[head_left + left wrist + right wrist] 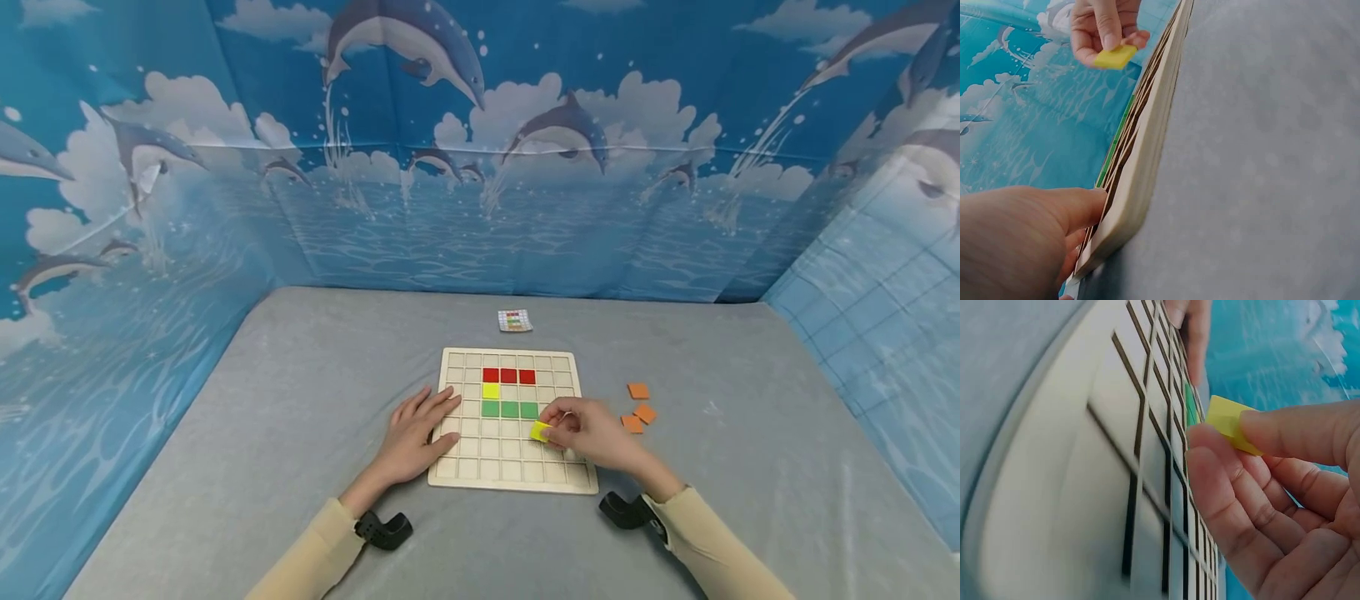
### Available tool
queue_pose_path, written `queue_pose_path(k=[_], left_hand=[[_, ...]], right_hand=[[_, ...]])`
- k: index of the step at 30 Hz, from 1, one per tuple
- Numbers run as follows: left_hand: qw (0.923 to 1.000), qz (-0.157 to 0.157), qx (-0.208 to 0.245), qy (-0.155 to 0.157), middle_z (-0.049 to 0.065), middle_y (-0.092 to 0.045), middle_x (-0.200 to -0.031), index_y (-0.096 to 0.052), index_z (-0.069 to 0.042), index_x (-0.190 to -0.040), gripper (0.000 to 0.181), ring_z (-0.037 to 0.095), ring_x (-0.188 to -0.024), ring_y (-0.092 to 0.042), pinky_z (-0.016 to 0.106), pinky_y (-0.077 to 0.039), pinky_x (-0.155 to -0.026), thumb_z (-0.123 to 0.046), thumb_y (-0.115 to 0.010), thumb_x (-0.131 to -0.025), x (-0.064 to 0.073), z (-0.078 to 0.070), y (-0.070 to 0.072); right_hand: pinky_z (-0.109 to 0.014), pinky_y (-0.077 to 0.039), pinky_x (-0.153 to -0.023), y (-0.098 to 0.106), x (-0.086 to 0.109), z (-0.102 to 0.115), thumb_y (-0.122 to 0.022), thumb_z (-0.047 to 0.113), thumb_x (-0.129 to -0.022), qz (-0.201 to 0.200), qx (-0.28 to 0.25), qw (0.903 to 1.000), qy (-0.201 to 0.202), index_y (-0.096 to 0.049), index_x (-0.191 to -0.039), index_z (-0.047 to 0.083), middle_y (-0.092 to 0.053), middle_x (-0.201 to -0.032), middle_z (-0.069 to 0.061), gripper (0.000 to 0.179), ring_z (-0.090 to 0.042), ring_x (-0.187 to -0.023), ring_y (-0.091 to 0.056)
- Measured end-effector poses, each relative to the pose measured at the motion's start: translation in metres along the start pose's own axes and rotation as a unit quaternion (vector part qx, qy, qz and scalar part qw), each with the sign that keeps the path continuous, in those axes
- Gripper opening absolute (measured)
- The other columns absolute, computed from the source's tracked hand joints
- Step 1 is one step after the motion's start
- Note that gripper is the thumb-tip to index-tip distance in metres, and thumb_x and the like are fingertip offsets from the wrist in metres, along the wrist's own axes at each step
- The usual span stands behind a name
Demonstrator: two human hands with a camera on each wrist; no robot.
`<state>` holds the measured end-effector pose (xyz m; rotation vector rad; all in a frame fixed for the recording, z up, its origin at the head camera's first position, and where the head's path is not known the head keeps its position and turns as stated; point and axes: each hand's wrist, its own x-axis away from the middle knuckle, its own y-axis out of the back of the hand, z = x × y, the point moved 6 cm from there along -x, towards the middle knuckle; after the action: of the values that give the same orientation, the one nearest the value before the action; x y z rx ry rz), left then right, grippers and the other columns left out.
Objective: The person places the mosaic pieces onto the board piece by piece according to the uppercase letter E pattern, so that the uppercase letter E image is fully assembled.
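Note:
My right hand (592, 435) pinches a yellow square tile (1230, 422) between thumb and fingers, raised over the lower right part of a wooden grid board (468, 471). On the board's left edge rests my left hand (412, 437), fingers straight and spread, its thumb (1079, 206) lying over the rim in the left wrist view. Three red tiles (508, 377) form a row in the upper grid. Below the leftmost red one sits another yellow tile (491, 391). Three green tiles (510, 409) make a row under that.
Several loose orange tiles (638, 391) lie on the grey cloth to the right of the board. Behind the board is a small card (515, 320) printed with a coloured grid pattern. A blue dolphin-print curtain (480, 225) surrounds the table's back and sides.

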<state>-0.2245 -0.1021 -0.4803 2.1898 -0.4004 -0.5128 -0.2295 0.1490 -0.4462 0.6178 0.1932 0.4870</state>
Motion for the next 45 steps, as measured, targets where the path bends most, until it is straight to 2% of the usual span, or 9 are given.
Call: queue_pose_path(k=[2, 9, 12, 19, 30, 39, 45], left_hand=[[1.0000, 0.000, -0.006, 0.002, 0.007, -0.032, -0.151, -0.042, -0.012, -0.145, 0.055, 0.035, -0.140, -0.016, 0.056, -0.010, -0.106, -0.033, -0.055, -0.096, 0.000, 0.001, 0.000], [0.9999, 0.002, -0.012, 0.011, 0.005, -0.033, -0.151, -0.043, -0.014, -0.145, 0.054, 0.034, -0.140, -0.016, 0.055, -0.010, -0.106, -0.033, -0.055, -0.096, -0.002, 0.002, 0.001], [0.9999, 0.002, -0.012, 0.012, 0.005, -0.033, -0.151, -0.043, -0.014, -0.145, 0.054, 0.034, -0.140, -0.016, 0.055, -0.010, -0.106, -0.033, -0.056, -0.096, -0.002, 0.002, 0.001], [0.9999, 0.001, -0.012, 0.007, 0.006, -0.032, -0.151, -0.042, -0.014, -0.145, 0.054, 0.034, -0.140, -0.017, 0.055, -0.010, -0.106, -0.033, -0.055, -0.096, -0.002, 0.002, -0.001], [0.9999, 0.000, -0.009, 0.007, 0.005, -0.033, -0.151, -0.043, -0.013, -0.145, 0.054, 0.034, -0.140, -0.017, 0.056, -0.010, -0.106, -0.033, -0.056, -0.096, -0.002, 0.002, 0.000], [0.9999, -0.003, -0.010, 0.004, 0.006, -0.033, -0.150, -0.043, -0.013, -0.144, 0.053, 0.035, -0.139, -0.017, 0.056, -0.011, -0.105, -0.032, -0.055, -0.096, -0.002, 0.002, 0.000], [0.9999, -0.007, -0.010, 0.002, 0.007, -0.034, -0.150, -0.044, -0.012, -0.144, 0.053, 0.035, -0.139, -0.018, 0.056, -0.011, -0.105, -0.032, -0.056, -0.096, -0.001, 0.002, 0.000]], right_hand=[[-0.025, -0.045, -0.055, -0.007, -0.007, 0.006, -0.070, 0.010, -0.087, 0.004, 0.023, 0.9996, 0.017, -0.067, -0.093, 0.012, -0.059, -0.075, 0.004, 0.006, -0.013, -0.062, -0.056], [-0.025, -0.046, -0.059, -0.027, -0.031, 0.025, -0.072, 0.005, -0.084, 0.006, 0.044, 0.9965, 0.071, -0.068, -0.091, 0.012, -0.058, -0.075, 0.008, 0.010, -0.009, -0.066, -0.053], [-0.025, -0.045, -0.059, -0.033, -0.038, 0.033, -0.072, 0.007, -0.084, 0.001, 0.072, 0.9937, 0.086, -0.068, -0.090, 0.013, -0.057, -0.075, 0.010, 0.009, -0.008, -0.065, -0.051], [-0.026, -0.043, -0.060, -0.041, -0.047, 0.038, -0.072, 0.009, -0.084, -0.005, 0.138, 0.9881, 0.068, -0.067, -0.088, 0.017, -0.056, -0.075, 0.013, 0.011, -0.006, -0.063, -0.049], [-0.028, -0.041, -0.058, -0.045, -0.052, 0.035, -0.073, 0.010, -0.083, -0.013, 0.164, 0.9855, 0.042, -0.062, -0.084, 0.017, -0.053, -0.070, 0.012, 0.013, -0.008, -0.061, -0.048], [-0.028, -0.042, -0.061, -0.047, -0.053, 0.037, -0.074, 0.011, -0.083, -0.020, 0.192, 0.9805, 0.040, -0.062, -0.081, 0.018, -0.052, -0.076, 0.009, 0.015, -0.009, -0.067, -0.049], [-0.027, -0.041, -0.059, -0.049, -0.052, 0.039, -0.075, 0.013, -0.082, -0.021, 0.206, 0.9776, 0.037, -0.063, -0.081, 0.016, -0.049, -0.075, 0.008, 0.012, -0.009, -0.066, -0.046]])
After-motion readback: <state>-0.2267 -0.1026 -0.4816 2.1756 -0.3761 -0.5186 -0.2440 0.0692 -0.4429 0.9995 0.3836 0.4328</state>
